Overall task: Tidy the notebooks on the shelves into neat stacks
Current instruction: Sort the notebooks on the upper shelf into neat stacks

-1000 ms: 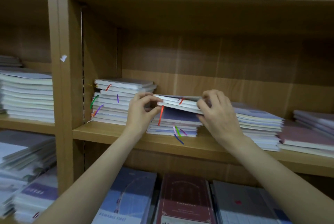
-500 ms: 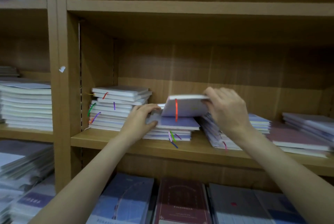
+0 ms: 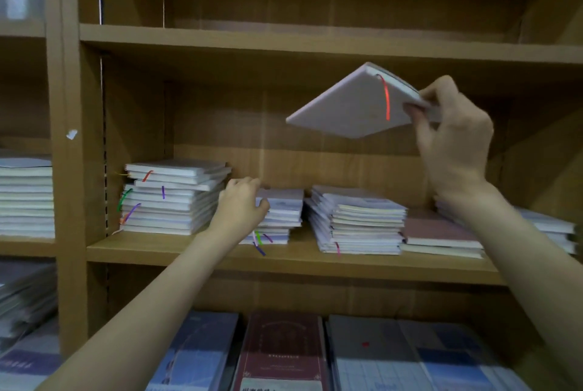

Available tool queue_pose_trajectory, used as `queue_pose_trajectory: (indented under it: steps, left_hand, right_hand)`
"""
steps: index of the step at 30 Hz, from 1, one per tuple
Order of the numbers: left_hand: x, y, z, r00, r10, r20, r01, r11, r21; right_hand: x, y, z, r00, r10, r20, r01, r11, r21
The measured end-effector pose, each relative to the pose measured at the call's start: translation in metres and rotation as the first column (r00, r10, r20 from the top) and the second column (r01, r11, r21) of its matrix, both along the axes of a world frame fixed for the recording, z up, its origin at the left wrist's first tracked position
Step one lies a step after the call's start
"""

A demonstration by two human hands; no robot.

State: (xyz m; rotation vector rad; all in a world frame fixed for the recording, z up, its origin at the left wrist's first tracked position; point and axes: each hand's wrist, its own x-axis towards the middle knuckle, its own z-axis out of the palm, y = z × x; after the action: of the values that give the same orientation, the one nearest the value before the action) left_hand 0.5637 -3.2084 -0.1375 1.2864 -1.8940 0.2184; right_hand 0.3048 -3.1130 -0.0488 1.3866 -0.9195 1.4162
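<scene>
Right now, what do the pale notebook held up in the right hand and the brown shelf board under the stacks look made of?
Pale notebook with red ribbon: paper pages, matte card cover; it stays flat gripped by one corner in the right hand. Brown shelf board: probably wood-grain laminate; faint grain, dull sheen.

Right hand [image 3: 454, 138] holds a notebook [image 3: 350, 106] up above the shelf [image 3: 202, 253]. Left hand [image 3: 241, 207] rests on the middle stack [image 3: 280, 217], between two other stacks.

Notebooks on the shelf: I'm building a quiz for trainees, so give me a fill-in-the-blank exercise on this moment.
1. The right hand holds a lifted notebook with a ___ ribbon.
2. The left hand rests on the ___ stack from the left.
3. The lifted notebook is ___ the shelf, touching no stack.

Missing: red; second; above
</scene>
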Motion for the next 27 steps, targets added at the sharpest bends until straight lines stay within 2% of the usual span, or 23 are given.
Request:
queue_pose_trajectory:
  steps: [3, 4, 5, 6, 7, 8, 9, 11, 15, 17, 20, 27]
  left_hand:
    - [-0.023, 0.003, -0.003, 0.999, -0.042, 0.005, 0.042, 0.999, 0.003]
    - [-0.029, 0.004, -0.007, 0.998, -0.058, 0.008, 0.058, 0.998, 0.003]
    - [-0.035, 0.004, -0.012, 0.997, -0.075, 0.010, 0.075, 0.997, 0.010]
    - [-0.041, 0.003, -0.017, 0.995, -0.096, 0.006, 0.096, 0.995, 0.019]
    - [-0.046, 0.003, -0.023, 0.993, -0.121, -0.001, 0.121, 0.992, 0.028]
    - [-0.051, 0.003, -0.027, 0.988, -0.151, -0.007, 0.151, 0.988, 0.026]
    - [-0.056, 0.003, -0.031, 0.984, -0.179, -0.012, 0.180, 0.984, 0.017]
    - [-0.066, 0.001, -0.034, 0.971, -0.232, -0.056, 0.232, 0.973, 0.003]
    - [-0.091, -0.005, -0.041, 0.904, -0.351, -0.245, 0.369, 0.929, 0.033]
    - [-0.102, -0.007, -0.047, 0.895, -0.384, -0.230, 0.403, 0.914, 0.041]
    - [-0.107, -0.014, -0.055, 0.905, -0.386, -0.181, 0.403, 0.913, 0.070]
    - [-0.105, -0.023, -0.062, 0.895, -0.355, -0.268, 0.400, 0.906, 0.136]
  right_hand:
    - [-0.016, -0.010, -0.009, 0.996, -0.089, -0.013, 0.089, 0.996, 0.029]
    - [-0.021, -0.020, -0.020, 0.994, -0.100, -0.042, 0.103, 0.991, 0.088]
    - [-0.026, -0.034, -0.035, 0.990, -0.107, -0.097, 0.126, 0.968, 0.218]
    - [-0.031, -0.048, -0.054, 0.979, -0.113, -0.168, 0.173, 0.897, 0.406]
    - [-0.036, -0.061, -0.075, 0.972, -0.082, -0.220, 0.200, 0.778, 0.596]
    - [-0.042, -0.070, -0.092, 0.978, -0.025, -0.209, 0.172, 0.668, 0.724]
    - [-0.047, -0.074, -0.104, 0.993, 0.047, -0.113, 0.061, 0.613, 0.788]
    - [-0.051, -0.073, -0.108, 0.986, 0.142, 0.085, -0.154, 0.602, 0.784]
    - [-0.059, -0.085, -0.109, 0.959, 0.151, 0.240, -0.284, 0.482, 0.829]
    - [-0.061, -0.091, -0.114, 0.920, 0.147, 0.362, -0.388, 0.457, 0.800]
    - [-0.064, -0.098, -0.120, 0.872, 0.133, 0.471, -0.470, 0.496, 0.730]
    - [-0.054, -0.109, -0.125, 0.845, 0.067, 0.531, -0.456, 0.608, 0.650]
